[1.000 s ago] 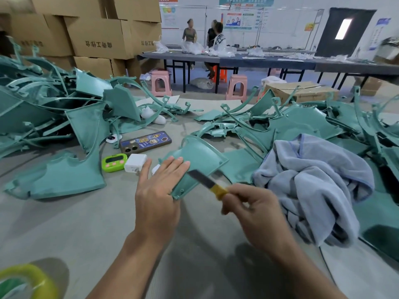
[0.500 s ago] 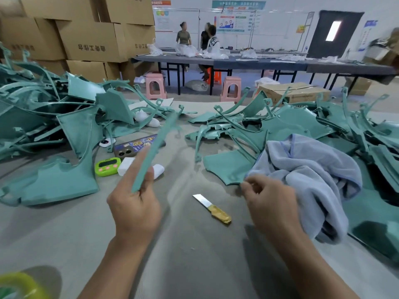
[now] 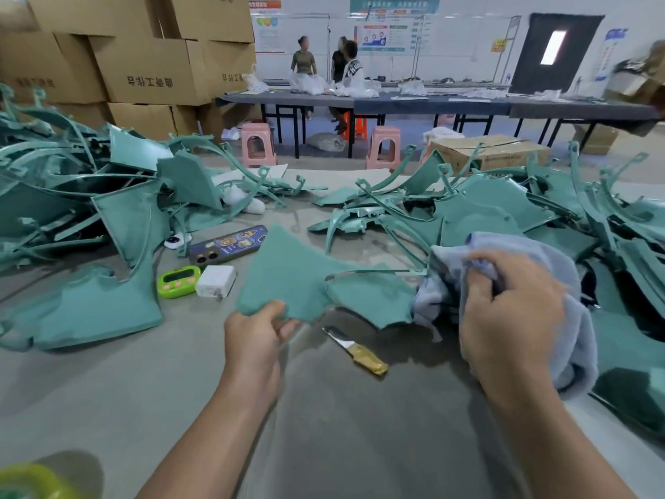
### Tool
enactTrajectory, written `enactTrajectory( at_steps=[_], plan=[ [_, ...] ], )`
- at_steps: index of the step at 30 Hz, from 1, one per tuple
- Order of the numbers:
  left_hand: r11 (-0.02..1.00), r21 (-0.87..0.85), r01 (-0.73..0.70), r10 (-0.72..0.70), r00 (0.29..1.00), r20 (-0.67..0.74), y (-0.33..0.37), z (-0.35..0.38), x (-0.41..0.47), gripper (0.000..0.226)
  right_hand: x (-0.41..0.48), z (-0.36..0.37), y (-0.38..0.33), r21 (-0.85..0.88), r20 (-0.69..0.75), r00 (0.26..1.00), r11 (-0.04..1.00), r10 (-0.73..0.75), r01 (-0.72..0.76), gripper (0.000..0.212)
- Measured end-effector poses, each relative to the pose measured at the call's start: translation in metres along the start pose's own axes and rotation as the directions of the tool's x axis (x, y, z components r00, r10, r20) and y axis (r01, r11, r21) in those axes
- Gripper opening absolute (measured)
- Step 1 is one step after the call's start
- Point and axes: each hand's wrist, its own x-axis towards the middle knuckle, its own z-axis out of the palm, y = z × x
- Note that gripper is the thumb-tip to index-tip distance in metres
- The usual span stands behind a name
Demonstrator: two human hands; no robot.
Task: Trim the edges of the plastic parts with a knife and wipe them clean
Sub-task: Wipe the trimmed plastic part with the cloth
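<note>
The grey bench [image 3: 108, 390] ran across the whole view. Behind its left end stood stacked cardboard boxes [image 3: 144, 66] printed with dark characters too distorted to read with any certainty. Teal plastic parts lay heaped in a left pile [image 3: 72, 196] and a right pile [image 3: 503, 217], so tangled that single pieces were hard to separate. Beyond the right pile sat an open carton [image 3: 493, 153], its contents hidden by its flaps. Wall posters [image 3: 381, 34] in the background carried text too small to make out. A blue-grey cloth [image 3: 521, 246] was bunched over the edge of the right pile, covering whatever lay beneath it. The plastic part [image 3: 295, 279] being worked on was held just above the bench in the centre, its flat face upward and blurred. The left hand [image 3: 255, 340] pinched the part's near edge between thumb and curled fingers. The right hand [image 3: 511, 318] was closed with its fingers curled into a fold of the cloth, which met the part's right end. The knife [image 3: 354, 351], with a yellow wrapped handle and a bare blade, lay on the bench between the two hands, touched by neither. Left of the part lay a phone [image 3: 226, 246] in a patterned case, a white charger [image 3: 216, 281] and a green timer [image 3: 179, 281] with an unreadable display. A yellow-green object [image 3: 28, 480] was cut off at the bottom left corner.
</note>
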Motion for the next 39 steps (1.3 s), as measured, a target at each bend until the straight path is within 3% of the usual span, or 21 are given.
enactTrajectory(
  at_steps=[2,3,6,8,10,13,17,19,21,23,26,28,30,32,34,36,37,39],
  plan=[
    [0.999,-0.022,0.031,-0.030,0.999,0.014,0.003,-0.001,0.000,0.031,-0.002,-0.002,-0.023,0.134,-0.085,0.989,0.982,-0.124,0.134,0.018],
    [1.000,-0.021,0.022,-0.021,1.000,0.016,0.004,-0.001,-0.001,0.031,-0.002,0.001,-0.031,0.210,-0.081,0.992,0.971,-0.101,0.116,0.019],
    [0.997,-0.041,-0.062,0.062,0.998,-0.005,0.009,-0.004,-0.006,0.031,0.009,0.005,-0.044,0.542,-0.053,0.967,0.821,0.248,-0.181,0.024],
    [0.989,-0.058,-0.134,0.129,0.988,-0.084,0.015,-0.009,-0.003,0.028,0.019,0.002,-0.041,0.613,-0.074,0.919,0.744,0.388,-0.265,0.022],
    [0.980,-0.030,-0.199,0.195,0.974,-0.115,0.020,-0.014,0.003,0.026,0.020,0.000,-0.048,0.524,-0.063,0.967,0.833,0.245,-0.177,0.019],
    [0.987,0.004,-0.161,0.161,0.986,-0.032,0.018,-0.010,0.002,0.026,0.002,0.010,-0.066,0.384,0.154,0.987,0.923,-0.042,-0.020,0.026],
    [0.997,0.080,0.012,-0.025,0.987,0.159,0.006,0.002,-0.010,0.030,-0.015,0.036,-0.081,0.377,0.212,0.975,0.926,-0.065,-0.020,0.019],
    [0.992,0.097,0.078,-0.098,0.971,0.219,0.005,0.003,-0.010,0.034,-0.020,0.051,-0.089,0.312,0.321,0.940,0.950,-0.115,0.010,0.019],
    [0.989,0.114,0.097,-0.124,0.957,0.261,0.005,0.001,-0.009,0.040,-0.021,0.065,-0.093,0.229,0.512,0.838,0.970,-0.188,0.077,0.018],
    [0.985,0.141,0.096,-0.133,0.951,0.279,0.004,-0.001,-0.009,0.042,-0.016,0.068,-0.090,0.124,0.659,0.726,0.981,-0.196,0.151,0.023],
    [0.980,0.154,0.125,-0.160,0.958,0.239,0.003,-0.002,-0.009,0.035,-0.011,0.054,-0.075,-0.140,0.690,0.701,0.916,-0.181,0.375,0.034],
    [0.982,0.149,0.113,-0.144,0.966,0.216,0.002,-0.001,-0.007,0.037,-0.016,0.041,-0.059,-0.196,0.686,0.713,0.906,-0.147,0.375,0.050],
    [0.988,0.131,0.086,-0.113,0.971,0.210,0.003,0.000,-0.006,0.045,-0.022,0.026,-0.045,-0.227,0.738,0.671,0.912,-0.067,0.341,0.082],
    [0.988,0.131,0.080,-0.103,0.978,0.180,0.002,0.001,-0.005,0.044,-0.028,0.017,-0.036,-0.289,0.796,0.605,0.880,0.003,0.376,0.082],
    [0.981,0.169,0.090,-0.119,0.978,0.169,-0.001,0.001,-0.006,0.033,-0.027,0.014,-0.035,-0.273,0.758,0.651,0.891,-0.033,0.363,0.041],
    [0.975,0.207,0.083,-0.122,0.975,0.186,-0.002,0.001,-0.008,0.030,-0.018,0.013,-0.040,-0.204,0.581,0.813,0.959,-0.042,0.196,0.011],
    [0.974,0.215,0.074,-0.120,0.971,0.208,-0.001,0.001,-0.008,0.031,-0.013,0.014,-0.043,-0.155,0.481,0.877,0.985,0.005,0.079,0.004],
    [0.973,0.218,0.072,-0.132,0.953,0.274,0.001,0.000,-0.009,0.033,-0.005,0.018,-0.057,-0.100,0.240,0.970,0.993,-0.031,0.057,0.014]
  ],
)
